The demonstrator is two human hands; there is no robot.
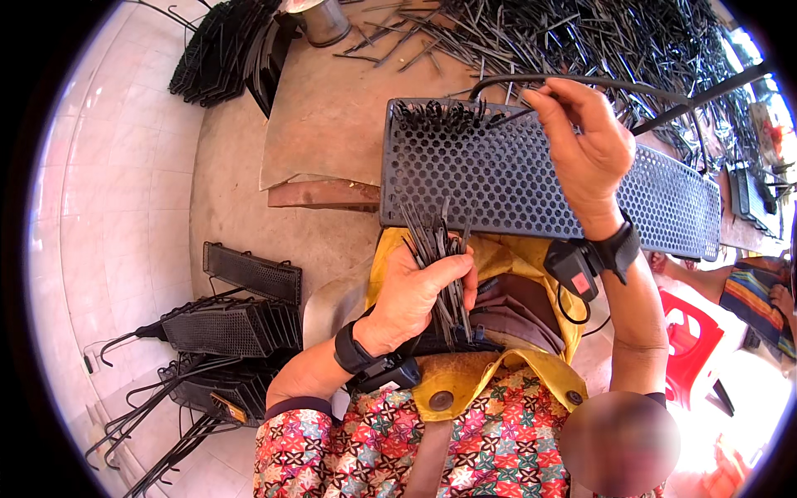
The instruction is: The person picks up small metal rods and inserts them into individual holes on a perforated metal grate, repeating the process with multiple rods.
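A long black perforated metal panel (473, 187) lies across in front of me, over my yellow apron. My left hand (415, 299) is wrapped round a bundle of thin black strips (427, 236), just short of the panel's near edge. Over the panel, my right hand (591, 145) is closed in a pinch on one thin black strip (510, 119), which runs left toward the holes. Several curled black strips (440, 116) sit in a row along the panel's far left edge. A bent black rod (614, 81) passes behind my right fingers.
Loose black strips (531, 33) are heaped on the table (332, 124) beyond the panel. Stacked black perforated panels (220, 328) with long hooked rods stand on the floor at left. A metal can (322, 23) is at the back. A red stool (685, 344) and another person's striped cloth (755, 303) are at right.
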